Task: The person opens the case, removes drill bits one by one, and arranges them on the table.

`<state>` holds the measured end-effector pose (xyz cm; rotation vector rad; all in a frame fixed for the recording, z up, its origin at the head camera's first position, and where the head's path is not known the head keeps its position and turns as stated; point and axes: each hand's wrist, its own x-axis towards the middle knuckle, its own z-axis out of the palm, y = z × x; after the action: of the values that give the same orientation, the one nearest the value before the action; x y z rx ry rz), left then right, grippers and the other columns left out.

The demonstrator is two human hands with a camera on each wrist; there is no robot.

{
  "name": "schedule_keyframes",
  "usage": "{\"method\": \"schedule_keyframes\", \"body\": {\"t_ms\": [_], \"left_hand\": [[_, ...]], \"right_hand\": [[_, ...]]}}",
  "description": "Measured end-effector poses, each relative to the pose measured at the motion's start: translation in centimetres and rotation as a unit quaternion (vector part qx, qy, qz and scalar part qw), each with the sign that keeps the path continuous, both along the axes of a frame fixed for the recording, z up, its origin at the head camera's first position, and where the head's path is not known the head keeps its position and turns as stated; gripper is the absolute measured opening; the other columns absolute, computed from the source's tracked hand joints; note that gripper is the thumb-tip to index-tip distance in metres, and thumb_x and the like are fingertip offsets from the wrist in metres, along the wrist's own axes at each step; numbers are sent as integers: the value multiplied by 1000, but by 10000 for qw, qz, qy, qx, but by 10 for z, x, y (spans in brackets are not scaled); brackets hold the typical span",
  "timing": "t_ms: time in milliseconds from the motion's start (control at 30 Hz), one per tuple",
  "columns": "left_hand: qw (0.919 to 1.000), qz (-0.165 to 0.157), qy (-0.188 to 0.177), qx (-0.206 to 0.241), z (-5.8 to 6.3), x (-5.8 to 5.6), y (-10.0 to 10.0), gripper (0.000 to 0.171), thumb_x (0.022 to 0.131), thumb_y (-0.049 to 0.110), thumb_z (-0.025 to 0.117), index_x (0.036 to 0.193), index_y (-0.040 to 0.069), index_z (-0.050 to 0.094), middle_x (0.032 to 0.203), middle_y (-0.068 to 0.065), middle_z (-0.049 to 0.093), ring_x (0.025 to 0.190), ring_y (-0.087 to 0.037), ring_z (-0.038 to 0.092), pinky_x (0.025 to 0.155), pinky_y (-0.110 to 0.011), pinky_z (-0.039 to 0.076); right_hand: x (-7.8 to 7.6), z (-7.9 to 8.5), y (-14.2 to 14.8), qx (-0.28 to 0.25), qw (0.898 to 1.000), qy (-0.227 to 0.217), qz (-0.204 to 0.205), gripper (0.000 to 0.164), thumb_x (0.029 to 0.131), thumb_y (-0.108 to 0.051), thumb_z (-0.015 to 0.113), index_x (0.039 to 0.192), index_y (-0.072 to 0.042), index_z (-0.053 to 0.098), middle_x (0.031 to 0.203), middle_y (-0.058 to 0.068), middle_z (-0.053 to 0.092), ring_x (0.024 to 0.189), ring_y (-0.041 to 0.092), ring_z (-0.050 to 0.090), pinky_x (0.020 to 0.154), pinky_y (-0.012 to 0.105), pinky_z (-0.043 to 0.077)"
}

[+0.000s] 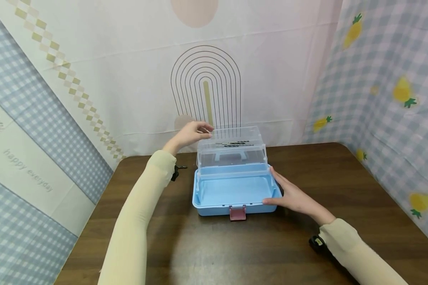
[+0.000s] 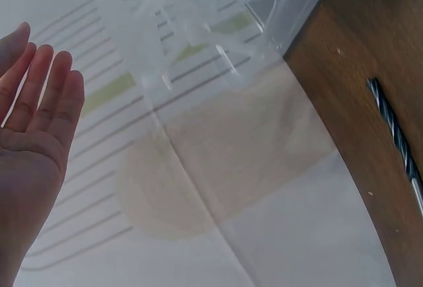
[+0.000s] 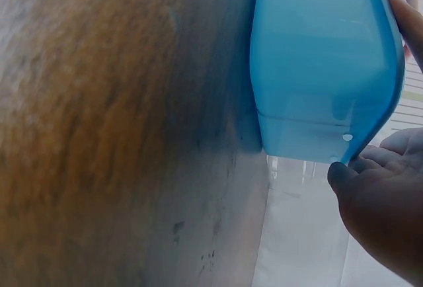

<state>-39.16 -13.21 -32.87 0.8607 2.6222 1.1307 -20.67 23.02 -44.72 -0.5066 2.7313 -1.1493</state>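
A light-blue toolbox [image 1: 235,190] with a clear lid and clear tiered tray [image 1: 232,160] raised at its back stands on the table. Several dark drill bits [image 1: 235,144] lie in the upper clear part. My left hand [image 1: 192,133] is beside the upper left corner of the clear part; in the left wrist view its fingers [image 2: 46,95] are extended and hold nothing. With thumb and fingers spread, my right hand [image 1: 294,196] holds the toolbox's right end, the thumb at the front rim. One loose drill bit [image 2: 394,131] lies on the table to the left.
The brown wooden table [image 1: 217,253] meets a printed cloth backdrop [image 1: 142,79] at its rear, with checked cloth on both sides. A reddish latch [image 1: 237,213] hangs down at the toolbox's front. The toolbox's lower blue compartment holds no visible items.
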Motion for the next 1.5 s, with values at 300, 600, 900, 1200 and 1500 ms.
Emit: {"method": "schedule_keyframes", "body": {"t_ms": [300,600,900,1200,1500], "left_hand": [[9985,-392,177,-349,-9,4,18,33,99,18,68,130,9,65,126,-9,67,110,-20,62,94,-37,52],[9977,-449,140,-483,-25,3,17,32,99,17,67,129,9,66,126,-12,67,108,-20,64,90,-38,54],[9961,-498,171,-707,-34,2,18,32,99,11,65,130,3,66,120,-5,69,105,-18,65,90,-38,54],[9952,-451,249,-831,-36,-2,21,26,98,10,65,123,8,70,115,-6,70,105,-21,65,90,-37,54],[9890,-545,761,-1149,-37,-10,30,17,97,7,67,112,7,77,109,-7,74,102,-21,67,88,-32,55]], "right_hand": [[0,-2,1,-3,10000,-5,-5,117,84,-52,79,164,-17,0,166,24,7,147,50,18,109,72,26],[0,-5,-1,-64,10000,-19,12,117,84,-53,79,163,-22,-2,166,22,6,148,48,18,110,71,26],[0,-6,0,-82,10000,-41,22,118,83,-54,79,164,-20,0,167,21,6,147,48,20,109,71,26],[0,-7,2,-80,10000,-14,31,116,84,-52,78,163,-25,-2,166,23,6,147,49,18,109,71,27],[0,-3,2,-78,10000,-13,-11,117,84,-52,79,163,-22,-2,167,22,6,147,49,19,109,71,28]]}}
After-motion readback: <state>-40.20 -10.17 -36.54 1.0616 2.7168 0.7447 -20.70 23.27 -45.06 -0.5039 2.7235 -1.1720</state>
